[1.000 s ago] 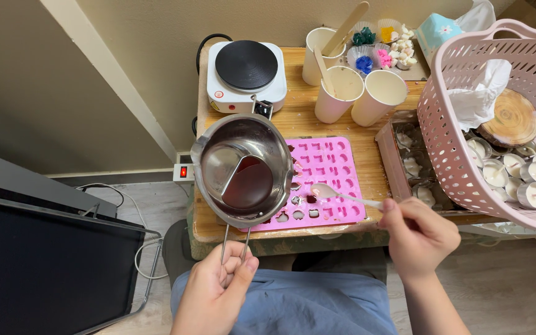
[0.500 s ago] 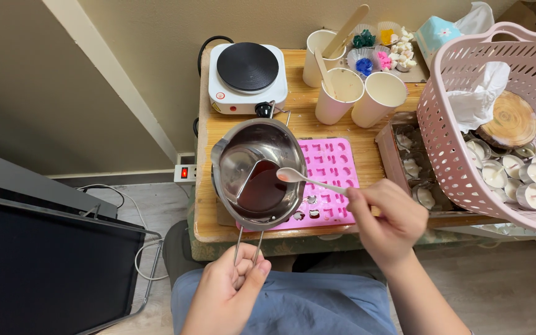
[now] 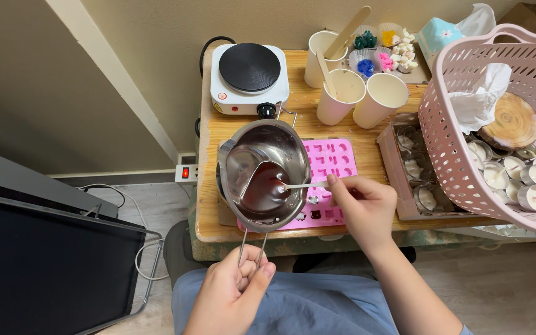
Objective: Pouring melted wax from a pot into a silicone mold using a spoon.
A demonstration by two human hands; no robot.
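Over the wooden table, your left hand stays clamped on the pot handle; your right hand, fingers pinching the spoon, has now dipped it into the dark liquid above the pink mould.

Covering the left part of the pink silicone mould, the steel pouring pot, so those cavities going unseen. Hiding the spoon handle's end inside the right hand; dipping its bowl into the dark liquid, shape not making out. Wrapping the pot's wire handle tip, the left hand, wrist running off the bottom edge. Cutting off the pink laundry basket at the right edge. Masking part of the tray of small cups behind that basket.
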